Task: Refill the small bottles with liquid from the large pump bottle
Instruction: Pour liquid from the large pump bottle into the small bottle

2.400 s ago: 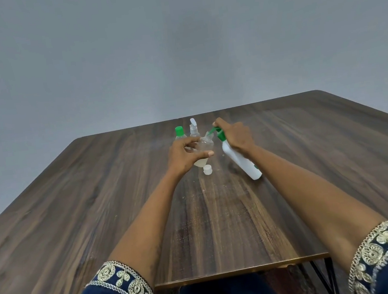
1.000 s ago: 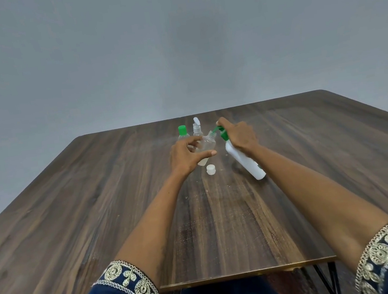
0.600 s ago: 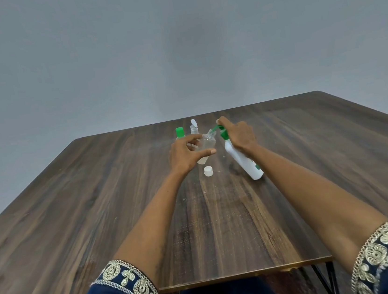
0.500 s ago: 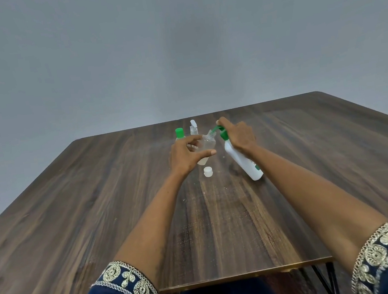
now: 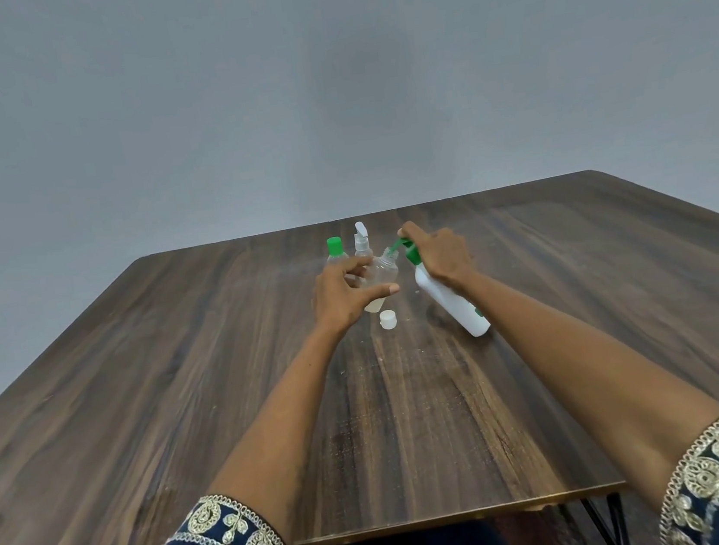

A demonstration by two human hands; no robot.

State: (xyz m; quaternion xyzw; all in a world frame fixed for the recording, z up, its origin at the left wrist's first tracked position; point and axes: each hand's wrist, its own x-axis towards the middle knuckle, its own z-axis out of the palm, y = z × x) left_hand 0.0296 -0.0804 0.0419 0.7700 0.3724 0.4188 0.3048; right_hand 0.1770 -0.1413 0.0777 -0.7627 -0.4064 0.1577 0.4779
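Note:
My left hand [image 5: 342, 294] holds a small clear bottle [image 5: 381, 275], tilted to the right, with a little pale liquid at its bottom. My right hand [image 5: 439, 258] grips the neck of the large white pump bottle [image 5: 452, 306] and a finger rests on its green pump head [image 5: 407, 250]. The pump bottle leans left, its base on the table, and its green spout meets the small bottle's open mouth. A loose white cap [image 5: 387, 319] lies on the table just below the small bottle.
Two more small bottles stand behind my left hand: one with a green cap [image 5: 335, 250] and one with a white flip top [image 5: 362, 242]. The dark wooden table [image 5: 184, 407] stretches wide on both sides. A grey wall rises behind it.
Both hands stay in the same hold with the spout at the small bottle's mouth. The pump bottle's base shifted only slightly on the table.

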